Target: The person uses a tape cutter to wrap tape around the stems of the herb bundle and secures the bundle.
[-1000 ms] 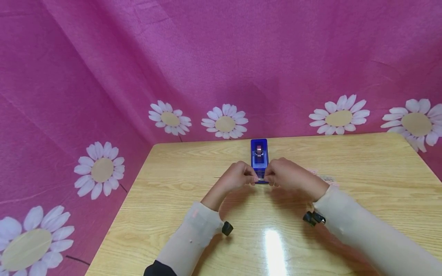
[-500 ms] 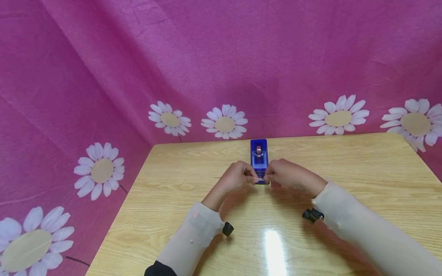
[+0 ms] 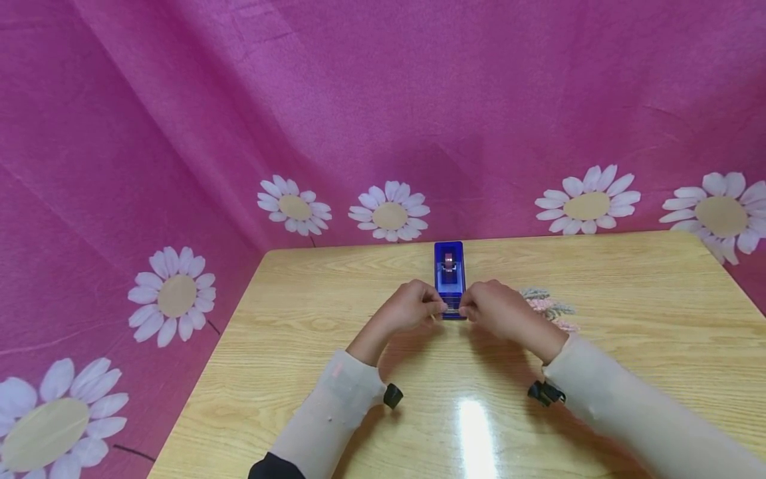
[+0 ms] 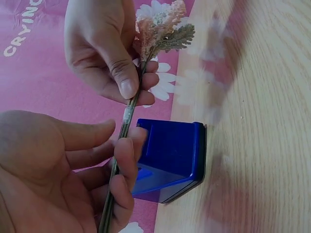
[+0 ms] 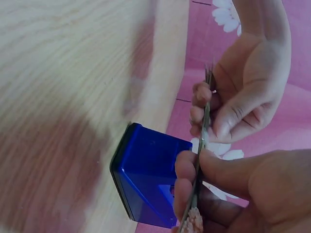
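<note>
A small bunch of artificial flowers, pink and grey-green, is held level between both hands. Its thin green stems run across the fingers of my left hand, which are curled round them. My right hand pinches the stems between thumb and fingers just below the blossoms. A band of clear tape wraps the stems in the gap between the two hands. Right behind the hands stands a blue tape dispenser, its front end partly covered by the fingertips in the head view.
The dispenser's blue side shows close beside the fingers in the right wrist view. Under everything is a wooden table with a bright reflection near its front. A pink curtain with white daisies hangs behind and to the left.
The right hand has turned slightly, and the blossoms, hidden half a second ago, show again beyond it. The left hand has barely moved; the dispenser stays in place.
</note>
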Demonstrator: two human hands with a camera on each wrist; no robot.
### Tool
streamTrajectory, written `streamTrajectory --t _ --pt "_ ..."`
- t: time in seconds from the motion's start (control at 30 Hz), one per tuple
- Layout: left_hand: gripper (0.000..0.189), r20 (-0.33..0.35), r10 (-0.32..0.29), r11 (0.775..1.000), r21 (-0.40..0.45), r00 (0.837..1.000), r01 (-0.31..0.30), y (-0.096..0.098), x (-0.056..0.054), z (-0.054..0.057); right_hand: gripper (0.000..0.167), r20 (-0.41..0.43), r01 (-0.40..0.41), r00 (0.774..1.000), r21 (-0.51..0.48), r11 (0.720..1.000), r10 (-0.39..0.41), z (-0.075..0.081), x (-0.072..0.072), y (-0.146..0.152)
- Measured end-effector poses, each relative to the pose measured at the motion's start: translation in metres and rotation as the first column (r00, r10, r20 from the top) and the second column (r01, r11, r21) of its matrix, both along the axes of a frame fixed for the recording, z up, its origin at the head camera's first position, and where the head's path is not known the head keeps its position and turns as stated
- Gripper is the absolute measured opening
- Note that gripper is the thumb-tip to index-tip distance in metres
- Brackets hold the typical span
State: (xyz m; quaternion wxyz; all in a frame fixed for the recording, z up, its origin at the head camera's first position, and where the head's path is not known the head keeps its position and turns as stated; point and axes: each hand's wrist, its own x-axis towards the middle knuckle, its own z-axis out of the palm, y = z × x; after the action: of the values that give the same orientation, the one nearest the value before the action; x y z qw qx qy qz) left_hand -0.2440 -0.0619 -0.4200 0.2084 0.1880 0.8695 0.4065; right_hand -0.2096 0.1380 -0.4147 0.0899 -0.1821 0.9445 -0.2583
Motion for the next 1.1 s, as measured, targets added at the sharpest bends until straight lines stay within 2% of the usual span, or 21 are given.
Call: streamTrajectory --t 0.17,0.3,0.63,0.87,1.1 --pt "0.024 -0.008 -0.038 0.998 -0.053 0.999 0.038 0.001 0.0 0.004 0.014 -0.06 0.026 0.998 0.02 0.999 -0.025 -0.001 0.004 -0.001" --pt "0.023 -0.027 -0.042 0.995 -0.096 0.999 0.039 0.002 0.0 0.003 0.014 -0.076 0.031 0.997 0.038 0.999 -0.028 0.001 0.006 -0.002" --pt "0.023 -0.09 -0.025 0.996 -0.084 0.996 0.017 0.004 0.0 0.001 0.017 0.0 -0.027 1.0 0.088 0.996 0.027 0.012 -0.002 -0.001" --pt "0.018 -0.11 -0.004 0.998 -0.065 0.994 -0.003 0.004 -0.001 -0.002 0.022 0.092 -0.121 0.989 0.014 0.993 0.119 0.012 -0.014 0.001" --pt "0.014 -0.158 -0.005 0.998 -0.067 0.987 -0.006 0.004 -0.003 -0.005 0.02 0.089 -0.169 0.981 -0.017 0.985 0.17 0.007 -0.019 0.001"
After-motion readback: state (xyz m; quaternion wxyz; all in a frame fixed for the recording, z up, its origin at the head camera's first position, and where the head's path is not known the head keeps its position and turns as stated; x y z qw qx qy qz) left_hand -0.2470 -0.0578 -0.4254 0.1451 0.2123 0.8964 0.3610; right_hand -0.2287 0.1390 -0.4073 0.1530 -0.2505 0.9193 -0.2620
